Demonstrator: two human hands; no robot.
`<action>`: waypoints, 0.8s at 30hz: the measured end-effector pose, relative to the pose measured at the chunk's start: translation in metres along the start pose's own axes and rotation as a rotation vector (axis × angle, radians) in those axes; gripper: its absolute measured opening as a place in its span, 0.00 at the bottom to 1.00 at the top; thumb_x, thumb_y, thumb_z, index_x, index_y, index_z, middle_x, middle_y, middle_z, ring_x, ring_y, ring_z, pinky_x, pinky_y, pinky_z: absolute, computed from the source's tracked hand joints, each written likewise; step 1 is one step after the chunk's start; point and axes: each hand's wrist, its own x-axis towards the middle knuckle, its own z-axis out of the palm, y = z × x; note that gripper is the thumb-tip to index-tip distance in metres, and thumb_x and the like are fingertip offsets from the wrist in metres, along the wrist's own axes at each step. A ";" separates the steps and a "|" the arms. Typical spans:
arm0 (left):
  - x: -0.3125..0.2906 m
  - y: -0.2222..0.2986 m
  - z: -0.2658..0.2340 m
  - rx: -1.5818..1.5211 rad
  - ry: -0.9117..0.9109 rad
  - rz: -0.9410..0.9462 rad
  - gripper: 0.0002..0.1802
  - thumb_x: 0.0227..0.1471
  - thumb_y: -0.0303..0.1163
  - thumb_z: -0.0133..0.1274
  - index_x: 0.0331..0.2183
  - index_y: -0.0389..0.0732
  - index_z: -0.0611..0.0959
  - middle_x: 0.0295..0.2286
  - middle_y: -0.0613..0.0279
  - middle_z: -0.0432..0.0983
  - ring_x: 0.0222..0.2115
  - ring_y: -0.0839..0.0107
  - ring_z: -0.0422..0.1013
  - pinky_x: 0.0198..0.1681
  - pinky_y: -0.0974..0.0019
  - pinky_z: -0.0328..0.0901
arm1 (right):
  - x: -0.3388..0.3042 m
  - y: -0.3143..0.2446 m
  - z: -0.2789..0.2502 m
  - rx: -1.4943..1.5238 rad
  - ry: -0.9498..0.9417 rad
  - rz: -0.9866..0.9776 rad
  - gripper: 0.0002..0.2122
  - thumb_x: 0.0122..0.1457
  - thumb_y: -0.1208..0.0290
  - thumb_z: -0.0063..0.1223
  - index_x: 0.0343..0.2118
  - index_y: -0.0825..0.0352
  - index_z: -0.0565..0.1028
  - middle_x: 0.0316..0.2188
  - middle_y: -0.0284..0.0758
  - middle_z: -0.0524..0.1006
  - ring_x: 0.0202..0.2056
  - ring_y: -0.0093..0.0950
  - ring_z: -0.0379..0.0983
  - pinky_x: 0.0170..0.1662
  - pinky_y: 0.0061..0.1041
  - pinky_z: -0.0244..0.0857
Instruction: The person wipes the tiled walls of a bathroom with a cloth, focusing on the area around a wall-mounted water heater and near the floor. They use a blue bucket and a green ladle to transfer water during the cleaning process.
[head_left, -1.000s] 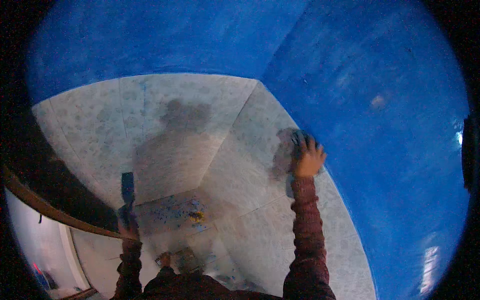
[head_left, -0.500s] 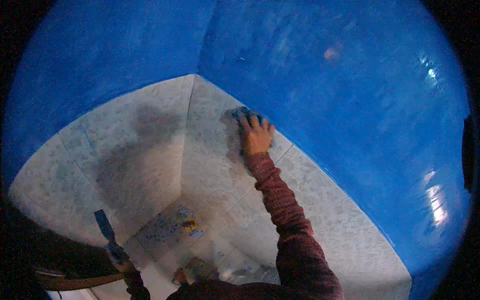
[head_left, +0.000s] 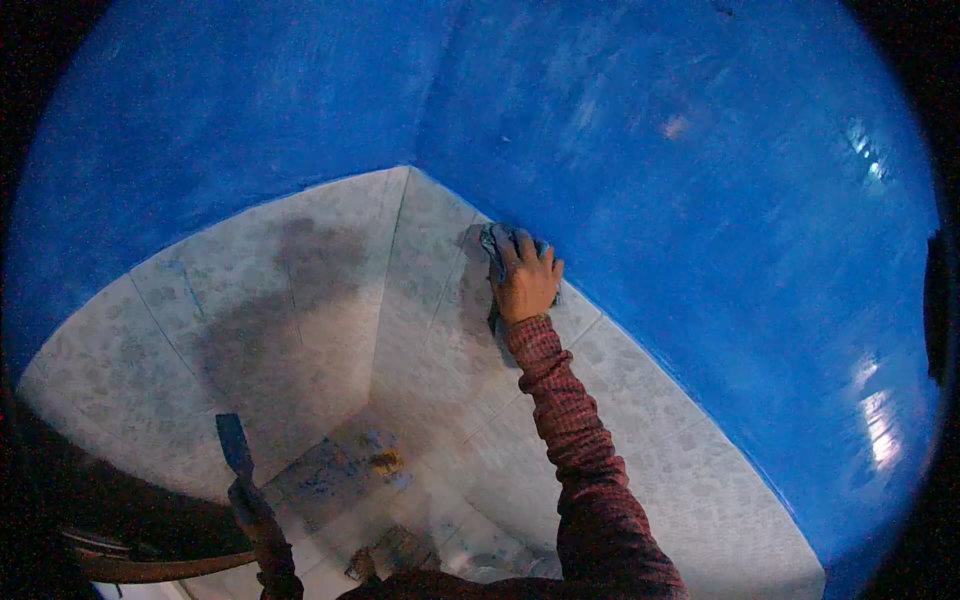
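My right hand (head_left: pixel 526 281) presses a blue cloth (head_left: pixel 493 240) flat against the pale tiled wall (head_left: pixel 330 300), just below the edge of the blue painted wall (head_left: pixel 650 150). The arm wears a dark red checked sleeve. Low on the left, my left hand (head_left: pixel 252 508) grips a scraper with a dark blue blade (head_left: pixel 234 445) pointing upward, held away from the tiles.
The two tiled walls meet in a corner running down to a floor patch with blue and yellow stains (head_left: pixel 350 465). A curved dark rim (head_left: pixel 150 565) shows at the lower left. My shadow falls on the left tiles.
The view has swung, so the corner now sits further left. My right hand with the cloth has stayed along the tile's top edge; the left hand with the scraper stays low.
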 end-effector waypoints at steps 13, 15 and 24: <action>-0.031 -0.056 -0.023 -0.136 0.028 -0.235 0.21 0.49 0.46 0.42 0.37 0.38 0.69 0.26 0.65 0.63 0.26 0.75 0.60 0.28 0.72 0.58 | 0.063 -0.068 0.101 0.045 -0.003 -0.112 0.24 0.38 0.65 0.56 0.43 0.53 0.67 0.42 0.34 0.66 0.41 0.41 0.61 0.41 0.41 0.53; -0.031 -0.087 -0.030 -0.280 0.033 -0.288 0.22 0.49 0.46 0.42 0.39 0.38 0.69 0.29 0.62 0.65 0.29 0.73 0.62 0.31 0.70 0.59 | 0.073 -0.082 0.121 0.073 -0.034 -0.083 0.23 0.39 0.65 0.55 0.43 0.53 0.67 0.43 0.34 0.65 0.42 0.40 0.61 0.42 0.41 0.53; -0.023 -0.015 0.015 -0.175 0.029 -0.195 0.21 0.49 0.45 0.42 0.38 0.38 0.69 0.28 0.62 0.66 0.28 0.72 0.62 0.31 0.69 0.60 | 0.055 -0.148 0.188 0.590 0.365 0.323 0.18 0.49 0.63 0.48 0.39 0.70 0.68 0.32 0.47 0.71 0.32 0.44 0.67 0.36 0.37 0.60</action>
